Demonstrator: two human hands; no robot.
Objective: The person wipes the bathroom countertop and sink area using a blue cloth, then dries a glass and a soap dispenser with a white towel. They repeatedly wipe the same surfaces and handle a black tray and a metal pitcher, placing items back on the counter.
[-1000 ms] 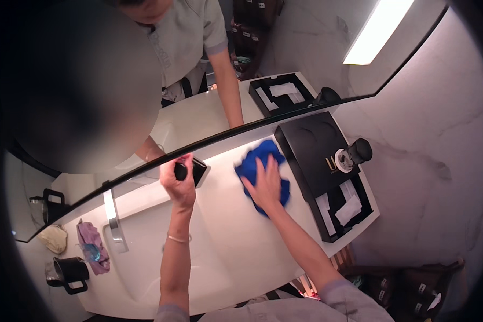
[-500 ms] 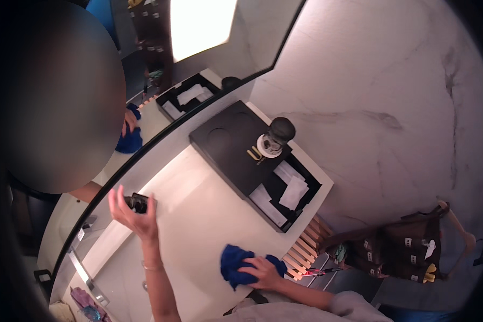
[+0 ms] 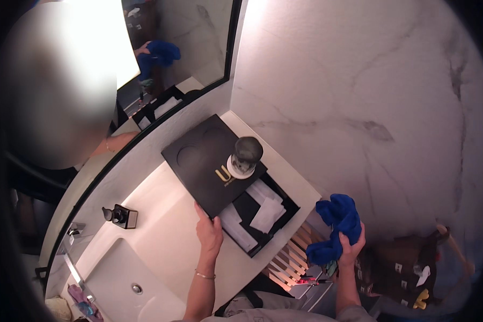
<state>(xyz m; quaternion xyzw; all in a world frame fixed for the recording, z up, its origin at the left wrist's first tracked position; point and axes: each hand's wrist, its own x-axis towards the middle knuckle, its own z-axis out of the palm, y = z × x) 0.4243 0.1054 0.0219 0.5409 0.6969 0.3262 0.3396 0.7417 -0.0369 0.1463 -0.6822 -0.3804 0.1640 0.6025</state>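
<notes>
My right hand (image 3: 352, 244) grips a crumpled blue cloth (image 3: 341, 217), raised beyond the counter's right end. At the near left edge of a flat black box (image 3: 198, 155), my left hand (image 3: 208, 235) has its fingers along the side and its thumb by the lid's edge. The lid is slid partly off, baring a black tray (image 3: 245, 208) with white paper-like packets (image 3: 267, 214) inside. On the lid stands a dark-topped jar with a white base (image 3: 245, 156). A dark soap dispenser with a pump (image 3: 124, 216) stands on the counter behind the sink.
The white sink (image 3: 115, 273) is at the lower left, with a metal tap (image 3: 72, 266) and a purple cloth (image 3: 78, 295) nearby. A mirror (image 3: 198, 53) runs behind the counter. Right of it are a wooden slatted rack (image 3: 291, 263) and a brown hanging organizer (image 3: 392, 268).
My left hand has left the soap dispenser and moved right to the black box. My right hand has lifted the blue cloth off the counter and carried it right. The view has shifted.
</notes>
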